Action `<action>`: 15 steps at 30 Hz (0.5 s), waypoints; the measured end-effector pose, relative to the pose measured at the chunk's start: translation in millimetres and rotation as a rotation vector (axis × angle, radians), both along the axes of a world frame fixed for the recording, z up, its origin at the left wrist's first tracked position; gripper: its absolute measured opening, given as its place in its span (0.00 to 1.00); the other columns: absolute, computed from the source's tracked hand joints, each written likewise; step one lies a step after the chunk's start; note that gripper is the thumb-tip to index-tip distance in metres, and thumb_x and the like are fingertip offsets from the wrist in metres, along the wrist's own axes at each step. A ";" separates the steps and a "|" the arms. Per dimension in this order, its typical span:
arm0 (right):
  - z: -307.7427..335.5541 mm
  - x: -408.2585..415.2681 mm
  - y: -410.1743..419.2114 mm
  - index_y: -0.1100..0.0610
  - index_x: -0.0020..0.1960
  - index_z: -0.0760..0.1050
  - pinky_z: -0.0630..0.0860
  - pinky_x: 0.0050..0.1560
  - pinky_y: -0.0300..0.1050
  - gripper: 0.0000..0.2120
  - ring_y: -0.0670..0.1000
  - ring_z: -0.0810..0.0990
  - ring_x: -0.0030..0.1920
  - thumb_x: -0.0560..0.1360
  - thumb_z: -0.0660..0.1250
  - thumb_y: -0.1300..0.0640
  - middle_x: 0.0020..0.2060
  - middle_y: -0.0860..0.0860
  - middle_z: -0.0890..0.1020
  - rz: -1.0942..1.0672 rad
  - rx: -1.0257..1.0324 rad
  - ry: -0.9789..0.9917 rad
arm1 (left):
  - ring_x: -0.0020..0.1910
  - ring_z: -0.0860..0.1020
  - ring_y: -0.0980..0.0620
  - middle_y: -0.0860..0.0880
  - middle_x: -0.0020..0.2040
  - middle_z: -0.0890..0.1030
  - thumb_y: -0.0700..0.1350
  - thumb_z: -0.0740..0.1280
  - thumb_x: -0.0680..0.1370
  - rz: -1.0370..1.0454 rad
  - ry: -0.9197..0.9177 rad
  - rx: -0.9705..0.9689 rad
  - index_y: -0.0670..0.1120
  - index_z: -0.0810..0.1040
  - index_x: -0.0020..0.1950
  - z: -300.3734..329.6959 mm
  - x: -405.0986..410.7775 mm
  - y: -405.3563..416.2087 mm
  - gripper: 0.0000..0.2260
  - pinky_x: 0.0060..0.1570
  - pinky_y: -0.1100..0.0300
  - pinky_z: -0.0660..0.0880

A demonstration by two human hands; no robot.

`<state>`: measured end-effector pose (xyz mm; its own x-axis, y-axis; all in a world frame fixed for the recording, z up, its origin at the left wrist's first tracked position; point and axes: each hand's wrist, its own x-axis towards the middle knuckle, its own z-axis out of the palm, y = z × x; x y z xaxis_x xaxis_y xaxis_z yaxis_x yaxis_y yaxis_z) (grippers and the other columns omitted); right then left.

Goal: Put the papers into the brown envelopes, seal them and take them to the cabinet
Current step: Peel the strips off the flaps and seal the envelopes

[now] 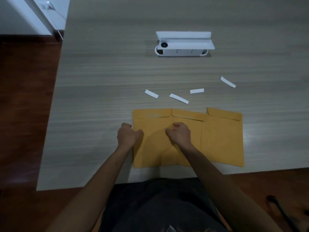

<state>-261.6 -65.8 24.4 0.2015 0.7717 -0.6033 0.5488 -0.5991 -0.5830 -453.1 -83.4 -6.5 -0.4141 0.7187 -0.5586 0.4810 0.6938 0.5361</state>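
Judging from the folded flaps, all three brown envelopes (pixel 187 139) look sealed (peeled strips (pixel 178 98) lie beyond); left hand (pixel 128 135) and right hand (pixel 179 133) rest curled, holding nothing; carrying remains.

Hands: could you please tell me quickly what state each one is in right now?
Left hand: fingers curled, at the left edge of the left envelope; cannot tell if it grips it.
Right hand: curled on the envelopes; grip cannot be told.

A pale wood-grain table (pixel 100 81) is bearing a white open-lidded socket box (pixel 183 46) set into its far middle. 4 small white paper strips (pixel 178 98) are lying scattered nearer in. Dark reddish wooden flooring (pixel 25 106) is showing at left.
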 end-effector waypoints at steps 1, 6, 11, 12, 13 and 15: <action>-0.8 -0.7 0.3 0.60 0.68 0.71 0.72 0.59 0.45 0.26 0.54 0.77 0.61 0.73 0.71 0.53 0.62 0.55 0.78 -0.007 -0.010 -0.005 | 0.59 0.77 0.43 0.42 0.58 0.80 0.50 0.74 0.72 0.007 -0.013 -0.006 0.40 0.76 0.63 0.9 -1.3 0.7 0.23 0.55 0.55 0.73; 1.9 -6.8 -0.2 0.63 0.57 0.77 0.76 0.54 0.52 0.15 0.58 0.79 0.53 0.74 0.71 0.56 0.49 0.57 0.80 0.023 0.036 0.014 | 0.43 0.80 0.44 0.45 0.42 0.81 0.48 0.73 0.72 0.019 -0.085 0.010 0.45 0.77 0.38 1.7 -3.5 -1.9 0.09 0.38 0.57 0.74; 5.5 3.1 0.1 0.46 0.33 0.60 0.64 0.36 0.43 0.19 0.47 0.66 0.34 0.73 0.69 0.54 0.31 0.43 0.65 0.068 0.158 -0.072 | 0.43 0.77 0.45 0.40 0.52 0.76 0.51 0.71 0.73 -0.065 -0.021 0.102 0.43 0.76 0.47 8.4 6.1 6.3 0.12 0.41 0.56 0.73; 8.1 8.8 0.8 0.46 0.33 0.59 0.64 0.37 0.43 0.19 0.48 0.66 0.36 0.73 0.69 0.53 0.31 0.42 0.65 0.055 0.165 -0.085 | 0.45 0.76 0.46 0.42 0.54 0.74 0.51 0.71 0.74 -0.095 -0.009 0.116 0.43 0.77 0.50 11.6 12.1 10.1 0.13 0.43 0.56 0.73; 10.6 15.3 1.1 0.47 0.34 0.61 0.64 0.39 0.43 0.17 0.49 0.67 0.38 0.74 0.68 0.53 0.32 0.43 0.66 0.041 0.161 -0.093 | 0.46 0.75 0.48 0.44 0.55 0.71 0.50 0.70 0.75 -0.125 0.000 0.127 0.42 0.76 0.53 15.1 19.7 13.8 0.14 0.46 0.56 0.72; 13.9 32.4 0.8 0.52 0.41 0.71 0.66 0.42 0.43 0.07 0.51 0.71 0.42 0.74 0.68 0.52 0.36 0.47 0.70 0.011 0.146 -0.098 | 0.47 0.72 0.49 0.46 0.55 0.68 0.50 0.69 0.77 -0.181 0.007 0.147 0.41 0.76 0.57 21.9 38.1 21.4 0.15 0.48 0.58 0.70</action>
<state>-229.3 -65.0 38.3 0.2448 0.8521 -0.4626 0.6133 -0.5056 -0.6068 -415.0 -62.0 15.4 -0.2743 0.8552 -0.4397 0.5943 0.5102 0.6217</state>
